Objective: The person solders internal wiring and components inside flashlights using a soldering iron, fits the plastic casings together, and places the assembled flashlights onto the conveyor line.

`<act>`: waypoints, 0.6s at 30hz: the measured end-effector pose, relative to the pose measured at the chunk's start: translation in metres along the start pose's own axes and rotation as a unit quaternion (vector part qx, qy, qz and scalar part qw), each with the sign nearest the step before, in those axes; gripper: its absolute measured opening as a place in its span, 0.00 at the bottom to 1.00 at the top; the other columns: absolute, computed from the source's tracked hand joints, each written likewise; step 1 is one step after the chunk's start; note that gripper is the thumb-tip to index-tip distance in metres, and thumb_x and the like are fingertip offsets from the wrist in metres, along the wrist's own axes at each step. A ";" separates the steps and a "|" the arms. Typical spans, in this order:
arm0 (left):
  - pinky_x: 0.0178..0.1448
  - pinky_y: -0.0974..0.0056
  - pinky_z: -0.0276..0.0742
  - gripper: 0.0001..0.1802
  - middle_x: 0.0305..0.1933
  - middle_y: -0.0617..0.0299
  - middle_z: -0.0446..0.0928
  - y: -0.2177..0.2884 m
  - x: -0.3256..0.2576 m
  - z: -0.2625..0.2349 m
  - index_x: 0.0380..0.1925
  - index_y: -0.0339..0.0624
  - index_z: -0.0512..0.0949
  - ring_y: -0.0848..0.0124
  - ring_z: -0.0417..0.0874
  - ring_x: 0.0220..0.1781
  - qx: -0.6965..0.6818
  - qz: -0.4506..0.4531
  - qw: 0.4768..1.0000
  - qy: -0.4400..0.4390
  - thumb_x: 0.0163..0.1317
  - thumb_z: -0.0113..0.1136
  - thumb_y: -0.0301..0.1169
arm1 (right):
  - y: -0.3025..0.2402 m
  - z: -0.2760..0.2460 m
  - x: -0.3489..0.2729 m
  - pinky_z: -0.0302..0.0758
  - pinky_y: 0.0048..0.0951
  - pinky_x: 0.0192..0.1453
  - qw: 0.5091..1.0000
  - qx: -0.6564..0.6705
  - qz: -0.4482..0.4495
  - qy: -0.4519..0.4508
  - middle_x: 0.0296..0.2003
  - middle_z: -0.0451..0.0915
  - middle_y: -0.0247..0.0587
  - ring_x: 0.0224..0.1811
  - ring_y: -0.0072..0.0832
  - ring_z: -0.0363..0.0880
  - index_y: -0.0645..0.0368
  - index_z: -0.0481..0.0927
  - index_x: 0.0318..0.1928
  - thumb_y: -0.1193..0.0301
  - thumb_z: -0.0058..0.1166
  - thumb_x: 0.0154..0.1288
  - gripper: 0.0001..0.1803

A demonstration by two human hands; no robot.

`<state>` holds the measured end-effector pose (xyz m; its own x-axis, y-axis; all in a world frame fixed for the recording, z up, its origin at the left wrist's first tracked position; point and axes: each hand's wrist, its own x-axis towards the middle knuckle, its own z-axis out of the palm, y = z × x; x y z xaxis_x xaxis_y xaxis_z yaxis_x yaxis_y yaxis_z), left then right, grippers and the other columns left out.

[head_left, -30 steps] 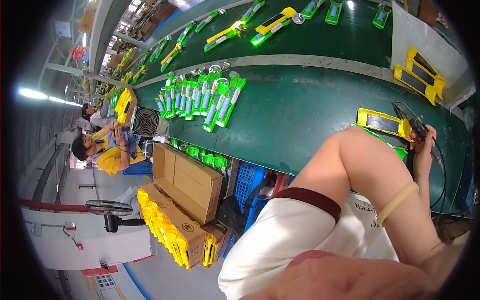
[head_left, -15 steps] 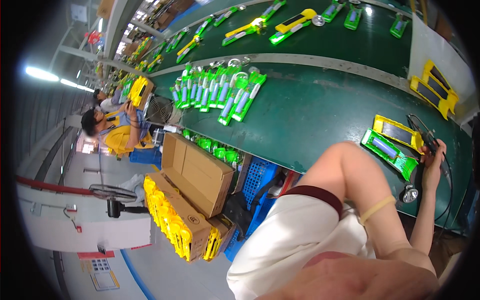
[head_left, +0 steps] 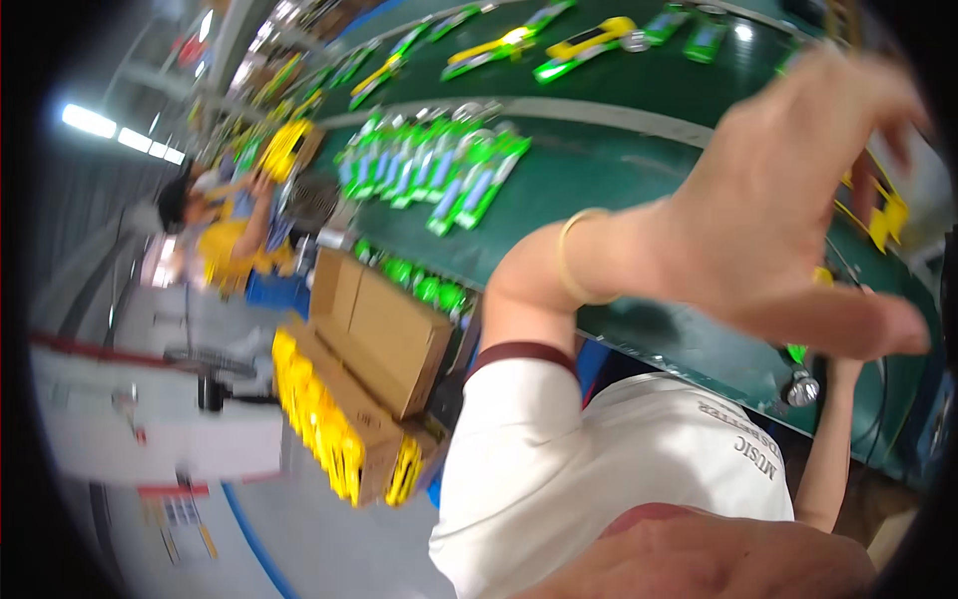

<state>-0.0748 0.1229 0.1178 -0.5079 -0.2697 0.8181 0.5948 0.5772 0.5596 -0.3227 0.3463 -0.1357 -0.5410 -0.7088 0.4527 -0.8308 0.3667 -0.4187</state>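
My left hand [head_left: 788, 200] is raised close to the camera, blurred, with fingers spread and nothing in it; a thin yellow band [head_left: 571, 262] circles its wrist. It hovers over the green conveyor belt [head_left: 639, 165]. My right forearm [head_left: 826, 454] reaches up at the far right toward a metal-tipped tool [head_left: 798, 387] with a black cable [head_left: 880, 399] at the belt's edge. The left thumb hides most of my right hand [head_left: 846, 371], so its grip is hidden. A fanned row of green packaged items [head_left: 439, 170] lies on the belt.
More green and yellow packages [head_left: 559, 45] lie on the far belt, and a yellow tray [head_left: 886, 218] sits at the right. Below the belt stand a cardboard box [head_left: 374, 319] and a carton of yellow items [head_left: 329, 439]. A seated person in yellow [head_left: 228, 240] works at the left.
My left hand has lifted off the belt toward the camera and opened wide. The view has swung and moved closer. My right forearm stays by the tool.
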 end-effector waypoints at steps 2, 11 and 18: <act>0.24 0.71 0.68 0.26 0.27 0.59 0.73 0.000 -0.001 -0.017 0.42 0.37 0.70 0.72 0.76 0.25 0.041 0.008 0.999 0.024 0.43 0.68 0.35 | 0.015 0.002 -0.001 0.68 0.22 0.37 0.979 0.196 0.059 -0.005 0.36 0.73 0.34 0.37 0.22 0.71 0.56 0.66 0.50 0.52 0.43 0.65 0.22; 0.35 0.65 0.66 0.32 0.37 0.55 0.68 0.025 0.004 -0.109 0.47 0.37 0.66 0.66 0.72 0.35 0.036 0.065 0.996 0.046 0.44 0.64 0.42 | -0.061 -0.004 0.033 0.61 0.17 0.30 0.827 0.510 0.235 0.015 0.30 0.74 0.38 0.29 0.18 0.70 0.59 0.64 0.50 0.54 0.32 0.70 0.21; 0.42 0.61 0.64 0.37 0.45 0.52 0.65 0.066 -0.005 -0.090 0.51 0.36 0.63 0.63 0.69 0.43 -0.017 0.176 0.983 0.051 0.46 0.60 0.47 | -0.070 -0.014 0.028 0.63 0.18 0.29 0.853 0.473 0.213 0.048 0.32 0.73 0.37 0.31 0.21 0.73 0.57 0.64 0.51 0.52 0.33 0.70 0.22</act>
<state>0.0230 0.0928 0.1628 -0.2031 -0.1350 0.9698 0.7443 0.6223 0.2425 -0.2821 0.3094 -0.0825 -0.8138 -0.5630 0.1438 -0.1026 -0.1044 -0.9892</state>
